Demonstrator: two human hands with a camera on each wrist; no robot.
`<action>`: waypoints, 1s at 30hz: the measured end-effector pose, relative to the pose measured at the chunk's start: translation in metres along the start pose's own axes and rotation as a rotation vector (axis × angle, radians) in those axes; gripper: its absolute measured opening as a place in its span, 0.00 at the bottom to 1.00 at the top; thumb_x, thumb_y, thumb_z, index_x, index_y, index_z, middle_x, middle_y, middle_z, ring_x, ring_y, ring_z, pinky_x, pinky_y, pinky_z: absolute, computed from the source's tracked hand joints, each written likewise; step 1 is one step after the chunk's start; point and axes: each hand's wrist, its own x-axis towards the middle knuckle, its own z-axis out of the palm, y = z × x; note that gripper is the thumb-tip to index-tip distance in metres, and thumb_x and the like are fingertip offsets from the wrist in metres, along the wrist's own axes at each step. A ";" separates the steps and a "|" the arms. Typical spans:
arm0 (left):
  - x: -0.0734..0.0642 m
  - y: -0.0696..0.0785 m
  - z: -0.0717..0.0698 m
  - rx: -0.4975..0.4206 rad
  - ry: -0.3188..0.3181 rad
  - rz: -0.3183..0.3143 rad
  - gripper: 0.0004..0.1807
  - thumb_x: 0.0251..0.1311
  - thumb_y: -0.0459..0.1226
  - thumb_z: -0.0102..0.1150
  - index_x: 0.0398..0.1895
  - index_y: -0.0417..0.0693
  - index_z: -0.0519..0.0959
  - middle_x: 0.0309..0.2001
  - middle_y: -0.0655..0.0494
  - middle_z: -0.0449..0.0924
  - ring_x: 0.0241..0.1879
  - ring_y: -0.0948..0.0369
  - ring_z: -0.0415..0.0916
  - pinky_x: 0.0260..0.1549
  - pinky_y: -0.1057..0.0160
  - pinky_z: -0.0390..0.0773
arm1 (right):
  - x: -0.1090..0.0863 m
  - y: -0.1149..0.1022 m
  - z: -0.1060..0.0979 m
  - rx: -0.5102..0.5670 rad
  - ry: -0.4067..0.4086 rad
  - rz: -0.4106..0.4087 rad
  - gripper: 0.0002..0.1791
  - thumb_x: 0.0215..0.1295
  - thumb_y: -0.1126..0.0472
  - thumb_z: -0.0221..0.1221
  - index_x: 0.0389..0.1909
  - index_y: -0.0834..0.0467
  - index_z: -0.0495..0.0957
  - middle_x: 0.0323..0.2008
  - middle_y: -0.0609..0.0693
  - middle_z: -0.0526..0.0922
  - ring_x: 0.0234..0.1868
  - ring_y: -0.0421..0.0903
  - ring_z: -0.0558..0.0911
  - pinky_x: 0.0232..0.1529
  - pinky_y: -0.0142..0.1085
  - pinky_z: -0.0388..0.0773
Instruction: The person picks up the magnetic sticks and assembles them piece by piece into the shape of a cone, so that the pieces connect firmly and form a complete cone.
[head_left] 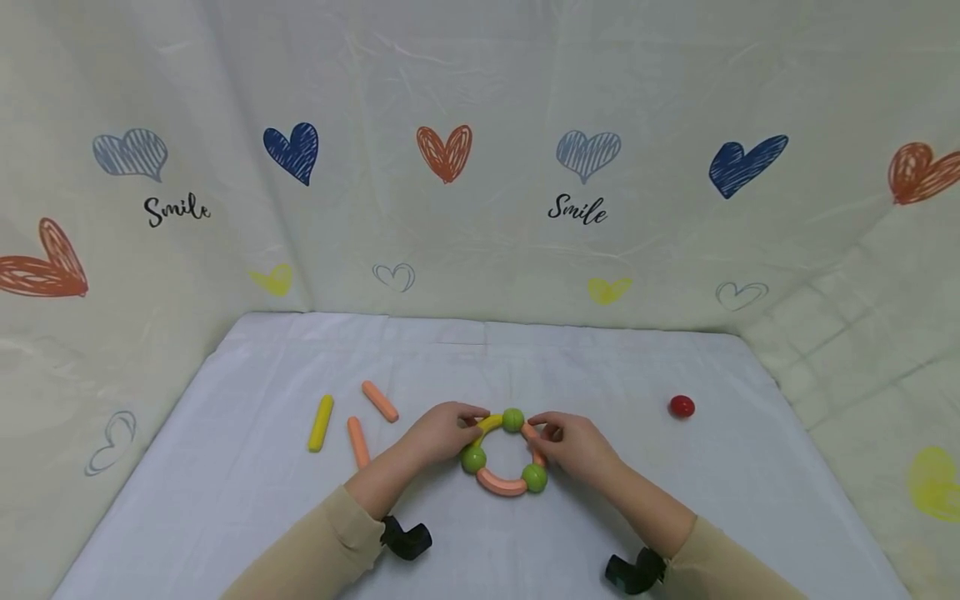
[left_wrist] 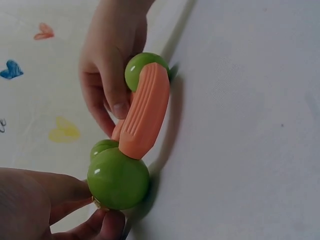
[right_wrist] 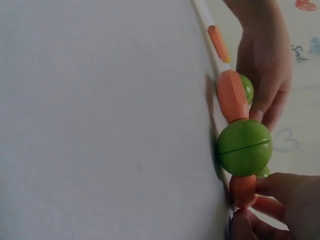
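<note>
A ring of curved sticks and green balls sits over the white table in the head view. It joins a yellow curved stick (head_left: 491, 423), two orange curved sticks, one at the near side (head_left: 501, 484), and three green balls (head_left: 534, 477). My left hand (head_left: 450, 432) pinches the yellow stick at the ring's left. With thumb and fingers, my right hand (head_left: 572, 446) grips the orange stick (head_left: 530, 433) on the right. In the left wrist view, a green ball (left_wrist: 118, 178) and the ribbed orange stick (left_wrist: 146, 111) face the camera. The right wrist view shows a grooved green ball (right_wrist: 245, 147) beside the right fingers.
Left of the ring lie a straight yellow stick (head_left: 320, 423) and two straight orange sticks, one farther back (head_left: 380, 401) and one partly behind the left forearm (head_left: 357, 442). A red ball (head_left: 682, 407) rests at the right. A heart-printed curtain stands behind the table.
</note>
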 end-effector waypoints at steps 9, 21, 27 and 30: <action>-0.011 0.000 -0.001 -0.030 0.009 -0.003 0.23 0.63 0.40 0.63 0.62 0.57 0.78 0.48 0.58 0.79 0.48 0.59 0.73 0.50 0.52 0.73 | 0.011 0.001 0.000 0.017 -0.013 -0.019 0.14 0.63 0.56 0.67 0.50 0.49 0.85 0.31 0.43 0.79 0.30 0.42 0.74 0.29 0.35 0.73; -0.013 -0.001 -0.002 -0.022 0.009 0.022 0.24 0.63 0.41 0.64 0.63 0.59 0.78 0.49 0.59 0.79 0.54 0.57 0.72 0.55 0.50 0.71 | 0.008 0.002 -0.006 0.043 -0.078 -0.026 0.17 0.63 0.59 0.67 0.54 0.49 0.83 0.34 0.44 0.78 0.34 0.43 0.74 0.30 0.36 0.74; -0.014 -0.001 -0.004 -0.028 0.001 0.021 0.24 0.63 0.41 0.65 0.63 0.58 0.78 0.49 0.58 0.80 0.51 0.58 0.72 0.53 0.51 0.71 | 0.004 0.008 -0.011 0.099 -0.130 -0.036 0.21 0.62 0.59 0.68 0.57 0.49 0.82 0.35 0.44 0.78 0.35 0.43 0.75 0.30 0.36 0.75; -0.015 0.000 -0.005 -0.033 -0.002 0.012 0.24 0.63 0.40 0.65 0.63 0.57 0.78 0.50 0.58 0.80 0.52 0.58 0.72 0.53 0.50 0.71 | 0.005 0.011 -0.010 0.117 -0.141 -0.030 0.21 0.62 0.58 0.68 0.57 0.49 0.82 0.36 0.44 0.78 0.36 0.43 0.75 0.30 0.36 0.75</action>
